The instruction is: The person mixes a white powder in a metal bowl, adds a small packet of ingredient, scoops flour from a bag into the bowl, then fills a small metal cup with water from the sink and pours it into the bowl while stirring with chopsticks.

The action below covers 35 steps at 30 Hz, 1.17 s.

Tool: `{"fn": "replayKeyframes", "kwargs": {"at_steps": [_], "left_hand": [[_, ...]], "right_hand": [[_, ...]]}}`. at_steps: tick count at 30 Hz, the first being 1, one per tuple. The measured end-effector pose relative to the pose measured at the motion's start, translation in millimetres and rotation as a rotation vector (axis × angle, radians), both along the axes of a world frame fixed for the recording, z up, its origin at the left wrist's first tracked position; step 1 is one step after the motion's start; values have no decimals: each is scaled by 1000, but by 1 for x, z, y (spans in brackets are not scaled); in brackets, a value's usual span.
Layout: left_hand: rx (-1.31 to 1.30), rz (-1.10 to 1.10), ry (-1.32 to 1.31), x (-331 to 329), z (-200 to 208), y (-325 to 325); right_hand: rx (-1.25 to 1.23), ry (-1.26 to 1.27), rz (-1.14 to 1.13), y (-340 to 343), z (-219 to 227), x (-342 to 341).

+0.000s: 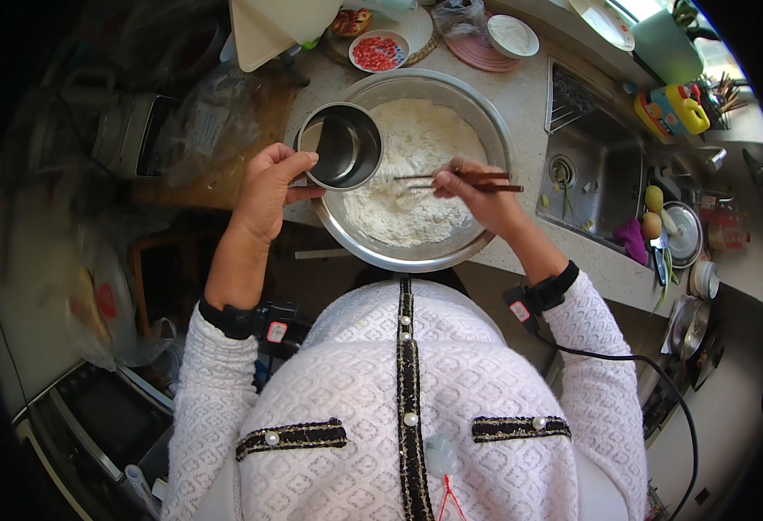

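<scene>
A wide steel basin (500,117) stands on the counter in front of me, with white flour (416,217) in it, partly clumped and shaggy. My left hand (269,187) grips a small round steel cup (340,146) by its rim and side, above the basin's left edge. The cup's inside looks dark; whether any liquid is in it I cannot tell. In my right hand (477,191) is a pair of brown chopsticks (499,181), gripped near their thick ends. Their thin tips point left into the flour around the basin's middle.
Behind the basin are a bowl of red seeds (379,53), a cut pomegranate (351,22) and a bowl of white powder (513,36) near a pink mat (471,50). A steel sink (603,174) lies to the right, with vegetables and a pot lid (682,234) beyond. A black cable (659,369) trails from my right wrist.
</scene>
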<state>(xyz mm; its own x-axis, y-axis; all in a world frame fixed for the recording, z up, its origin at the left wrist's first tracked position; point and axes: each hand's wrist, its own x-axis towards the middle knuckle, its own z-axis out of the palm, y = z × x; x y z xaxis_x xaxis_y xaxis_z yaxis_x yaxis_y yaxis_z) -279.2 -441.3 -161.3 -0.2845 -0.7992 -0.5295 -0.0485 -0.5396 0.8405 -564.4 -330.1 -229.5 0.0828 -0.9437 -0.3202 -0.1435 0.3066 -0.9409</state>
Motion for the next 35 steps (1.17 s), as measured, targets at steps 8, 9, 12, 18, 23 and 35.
{"fn": "replayKeyframes", "kwargs": {"at_steps": [8,9,12,18,23,35], "left_hand": [[-14,57,-7,10,4,4],[-15,65,-9,11,5,5],[-14,83,-11,13,6,7],[-18,98,-25,15,8,8],[-25,105,-9,16,8,8],[-26,95,-28,19,3,4]], "right_hand": [[-154,-216,-215,-43,4,-33],[-138,-193,-215,-49,5,-36],[-198,-101,-190,-64,3,-40],[-326,69,-3,-72,-11,-11],[-169,180,267,-42,4,3],[96,137,375,5,47,1]]}}
